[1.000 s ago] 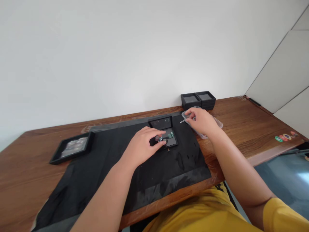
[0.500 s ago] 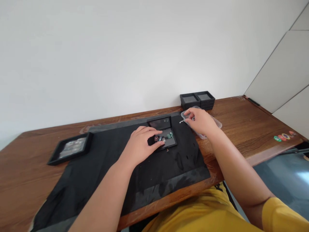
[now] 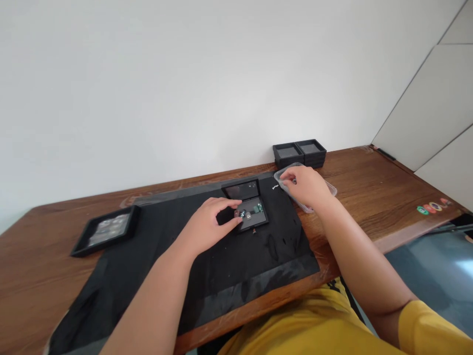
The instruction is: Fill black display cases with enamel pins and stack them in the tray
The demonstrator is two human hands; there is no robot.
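Observation:
My left hand (image 3: pixel 210 224) rests on the black mat (image 3: pixel 185 261), its fingers curled around the left edge of a small open black box (image 3: pixel 248 209) that holds several small coloured pieces. The box lid stands up behind it. My right hand (image 3: pixel 306 186) reaches into a clear plastic container (image 3: pixel 330 188) at the mat's right edge, fingers bent in a pinch on something I cannot make out.
A black tray (image 3: pixel 107 230) with pale pieces lies at the left on the wooden table (image 3: pixel 369 197). Stacked black trays (image 3: pixel 299 152) stand against the wall behind the container. Coloured stickers (image 3: pixel 432 207) mark the table's right corner.
My left hand drew back slightly from the coloured pieces to the box's left edge. My right hand stayed in the container. The view shifted a little.

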